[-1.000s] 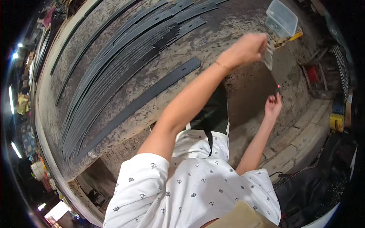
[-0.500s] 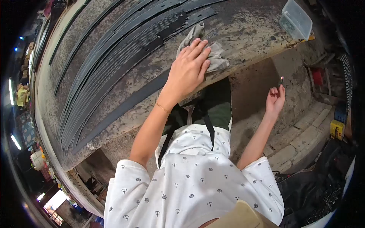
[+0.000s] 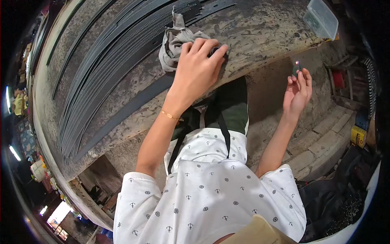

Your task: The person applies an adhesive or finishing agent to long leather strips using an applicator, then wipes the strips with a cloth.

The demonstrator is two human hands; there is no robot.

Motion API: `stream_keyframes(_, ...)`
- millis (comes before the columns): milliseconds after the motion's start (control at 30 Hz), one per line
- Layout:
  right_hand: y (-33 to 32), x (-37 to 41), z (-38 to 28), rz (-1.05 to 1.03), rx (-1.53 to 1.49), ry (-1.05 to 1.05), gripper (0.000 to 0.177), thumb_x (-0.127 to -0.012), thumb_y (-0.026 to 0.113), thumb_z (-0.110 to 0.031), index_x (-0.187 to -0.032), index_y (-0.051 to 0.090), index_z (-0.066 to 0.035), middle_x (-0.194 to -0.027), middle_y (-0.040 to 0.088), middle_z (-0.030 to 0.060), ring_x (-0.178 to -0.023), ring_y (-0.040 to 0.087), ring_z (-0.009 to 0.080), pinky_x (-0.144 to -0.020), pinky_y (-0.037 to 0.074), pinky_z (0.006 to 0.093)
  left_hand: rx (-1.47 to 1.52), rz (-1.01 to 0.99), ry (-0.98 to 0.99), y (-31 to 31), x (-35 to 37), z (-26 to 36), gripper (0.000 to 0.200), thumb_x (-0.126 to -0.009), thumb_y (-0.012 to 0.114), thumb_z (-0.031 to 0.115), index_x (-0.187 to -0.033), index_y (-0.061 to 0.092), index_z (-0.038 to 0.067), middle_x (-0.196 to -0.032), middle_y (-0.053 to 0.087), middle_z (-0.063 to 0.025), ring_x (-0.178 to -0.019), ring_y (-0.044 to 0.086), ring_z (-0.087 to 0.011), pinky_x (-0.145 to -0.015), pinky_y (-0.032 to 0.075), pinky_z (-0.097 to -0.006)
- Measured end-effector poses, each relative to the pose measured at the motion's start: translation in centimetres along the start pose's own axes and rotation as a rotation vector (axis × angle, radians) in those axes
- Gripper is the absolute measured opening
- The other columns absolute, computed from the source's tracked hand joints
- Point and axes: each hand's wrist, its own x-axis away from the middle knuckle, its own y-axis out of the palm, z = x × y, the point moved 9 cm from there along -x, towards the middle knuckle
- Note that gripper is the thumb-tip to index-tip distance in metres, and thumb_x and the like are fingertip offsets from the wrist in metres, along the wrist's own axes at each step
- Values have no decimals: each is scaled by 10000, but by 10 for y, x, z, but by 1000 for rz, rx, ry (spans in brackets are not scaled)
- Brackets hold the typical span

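My left hand (image 3: 198, 67), with a thin bracelet at the wrist, lies over the right part of a crumpled grey cloth (image 3: 172, 42) on the worktable. Its fingers are bent and closed over the cloth, and their tips are partly hidden. Off to the right, away from the table, my right hand (image 3: 298, 91) is raised. Between thumb and fingertips it pinches a small dark green object (image 3: 296, 70) with a bright pinkish tip; its kind cannot be made out. Long dark stitched belt straps (image 3: 118, 77) lie side by side left of the cloth.
The worn, stained table (image 3: 260, 38) curves across the view. A single wider dark strap (image 3: 126, 116) lies near its front edge. At the far right corner stands a clear plastic tub (image 3: 321, 20). A yellow box (image 3: 358, 136) and a red item (image 3: 338, 79) are lower right.
My left hand has bunched the cloth and shifted it left, with fingers more bent now. My right hand has risen slightly, turning its palm and the small green object more into view.
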Motion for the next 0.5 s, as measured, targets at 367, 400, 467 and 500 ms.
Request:
stream_keyframes(367, 101, 3, 12, -225, 292, -68, 167, -917, 667, 3, -1080, 648, 32, -932, 645, 73, -722, 604, 112, -620, 500, 250, -32, 1, -91, 23, -6, 2, 111, -803, 715, 52, -904, 667, 52, -945, 617, -56, -909, 564, -268, -756, 422, -392)
stream_keyframes(400, 110, 4, 14, -262, 306, -65, 160, -904, 678, 6, -1058, 655, 37, -906, 645, 61, -701, 594, 95, -621, 492, 236, -29, -6, -91, 25, -5, 3, 111, -803, 715, 52, -904, 667, 52, -945, 617, -56, -909, 564, -268, -756, 422, -392)
stream_keyframes(467, 125, 7, 17, -313, 402, -75, 161, -899, 690, -1, -1054, 661, 27, -880, 652, 36, -682, 586, 72, -608, 478, 214, -8, 56, -134, 22, -4, 0, 119, -788, 709, 42, -889, 647, 40, -953, 601, -77, -911, 562, -281, -759, 422, -399)
stream_keyframes(500, 131, 9, 19, -349, 450, -86, 163, -897, 694, -3, -1055, 664, 24, -874, 656, 28, -680, 584, 64, -604, 474, 207, -5, 48, -133, 24, -4, 1, 119, -788, 709, 42, -889, 647, 40, -953, 601, -77, -911, 562, -281, -759, 422, -399)
